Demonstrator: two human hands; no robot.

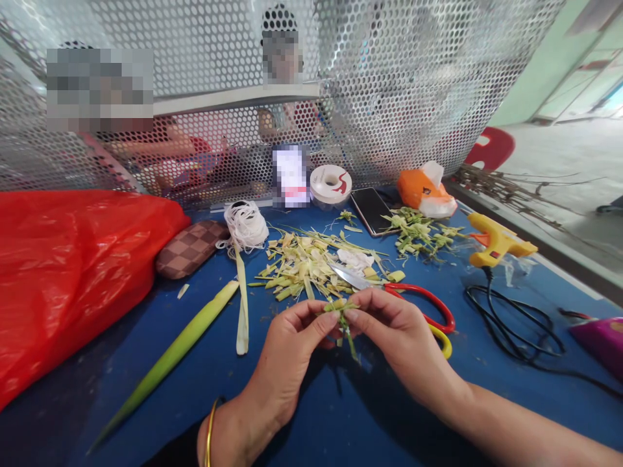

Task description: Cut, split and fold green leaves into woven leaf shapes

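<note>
We see two bare hands meeting low over a blue table (204, 389). The left hand (287, 350) and the right hand (396, 334) are both narrowed to a pinch. Thumbs and forefingers close on one small folded leaf piece (342, 310), held between the hands just above the tabletop and in front of a heap of leaf trimmings (302, 263). Scissors (353, 277) with red and yellow handles lie just behind the right hand. A yellow glue gun (496, 243) rests further right. At the back, a white tape roll (331, 186) bears a red mark we cannot read.
</note>
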